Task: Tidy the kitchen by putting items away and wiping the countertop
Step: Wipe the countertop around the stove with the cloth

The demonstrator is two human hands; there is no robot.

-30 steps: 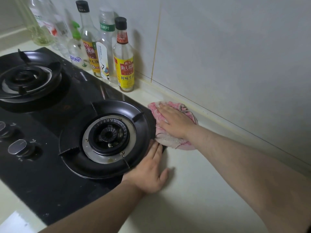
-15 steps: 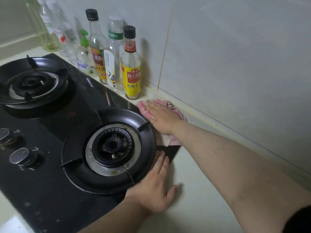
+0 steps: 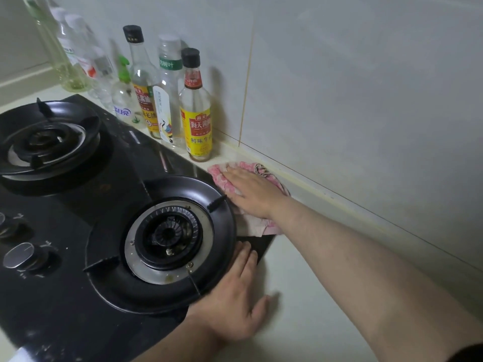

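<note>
A pink and white cloth (image 3: pixel 219 174) lies on the pale countertop (image 3: pixel 300 296) at the back right corner of the black gas stove (image 3: pixel 78 205), just short of the yellow-labelled bottle (image 3: pixel 196 111). My right hand (image 3: pixel 251 193) presses flat on the cloth with straight fingers. My left hand (image 3: pixel 236 296) rests flat on the stove's right edge and the counter, beside the near burner's black ring (image 3: pixel 162 244).
Several bottles (image 3: pixel 146 82) stand in a row along the tiled wall (image 3: pixel 352 87) behind the stove. A second burner (image 3: pixel 49 139) sits at the left, and two knobs (image 3: pixel 19 254) are at the stove's front left.
My right hand has slid the cloth along the wall edge toward the bottles. My left hand stays planted by the near burner. The view has shifted slightly.
</note>
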